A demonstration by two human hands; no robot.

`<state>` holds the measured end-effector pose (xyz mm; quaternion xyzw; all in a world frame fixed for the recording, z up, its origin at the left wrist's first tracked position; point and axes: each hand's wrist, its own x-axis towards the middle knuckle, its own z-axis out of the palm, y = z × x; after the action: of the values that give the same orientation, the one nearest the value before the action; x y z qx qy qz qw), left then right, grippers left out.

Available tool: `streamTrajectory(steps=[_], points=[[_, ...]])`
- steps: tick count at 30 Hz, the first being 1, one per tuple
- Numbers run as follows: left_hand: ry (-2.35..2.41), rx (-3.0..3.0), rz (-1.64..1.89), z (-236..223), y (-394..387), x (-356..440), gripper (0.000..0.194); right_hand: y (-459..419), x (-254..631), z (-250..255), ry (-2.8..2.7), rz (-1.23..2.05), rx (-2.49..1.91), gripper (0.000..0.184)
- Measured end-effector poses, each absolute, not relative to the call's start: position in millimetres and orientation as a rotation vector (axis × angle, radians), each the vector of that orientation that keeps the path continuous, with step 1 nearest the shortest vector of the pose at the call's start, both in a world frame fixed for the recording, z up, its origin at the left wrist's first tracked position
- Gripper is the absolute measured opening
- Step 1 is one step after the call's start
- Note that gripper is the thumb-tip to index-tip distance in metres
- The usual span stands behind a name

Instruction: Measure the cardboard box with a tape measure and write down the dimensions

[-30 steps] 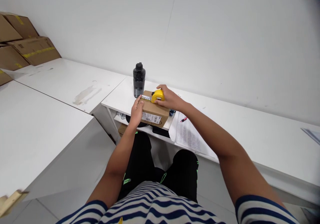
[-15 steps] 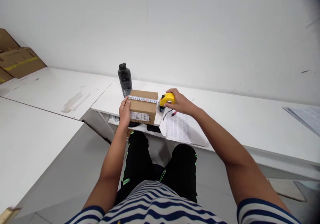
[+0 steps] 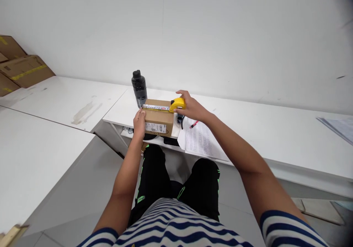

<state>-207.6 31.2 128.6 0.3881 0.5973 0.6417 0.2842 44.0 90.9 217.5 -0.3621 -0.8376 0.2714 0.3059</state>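
A small brown cardboard box (image 3: 159, 119) with a white label sits at the front edge of a white desk (image 3: 248, 129). A yellow tape measure (image 3: 177, 104) rests at the box's top right corner, its white blade (image 3: 156, 107) stretched left across the top. My right hand (image 3: 190, 106) is closed around the yellow case. My left hand (image 3: 139, 122) grips the box's left side and pins the blade's end at the left edge.
A black water bottle (image 3: 138, 87) stands just behind the box. A printed sheet (image 3: 201, 140) with a red pen (image 3: 194, 124) lies to the right. More papers (image 3: 336, 126) lie at far right. Flattened cardboard boxes (image 3: 19, 68) lean at far left. White tables (image 3: 68, 99) stand left.
My right hand has moved the yellow case left, from beyond the box's right side onto its top right corner, shortening the drawn blade. My left hand stays at the left edge.
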Motion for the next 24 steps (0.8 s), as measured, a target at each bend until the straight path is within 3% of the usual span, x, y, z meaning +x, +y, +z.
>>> streamTrajectory(steps=[6, 11, 15, 20, 24], points=[[1.786, 0.930, 1.672, 140, 19, -186, 0.074, 93, -44, 236, -2.291, 0.650, -0.811, 0.071], [1.869, 1.298, 2.002, 156, -26, -167, 0.067, 70, -76, 241, -2.178, 0.652, -0.621, 0.062], [1.580, 1.300, 2.070, 155, -61, -143, 0.075, 23, -40, 230, -2.002, 0.645, -0.561, 0.071], [1.318, 1.300, 1.724, 126, -70, -104, 0.074, -28, 26, 190, -2.028, 0.591, -0.560, 0.070], [1.308, 1.401, 1.567, 104, -56, -81, 0.061, 14, 99, 152, -1.978, 0.486, -0.998, 0.069]])
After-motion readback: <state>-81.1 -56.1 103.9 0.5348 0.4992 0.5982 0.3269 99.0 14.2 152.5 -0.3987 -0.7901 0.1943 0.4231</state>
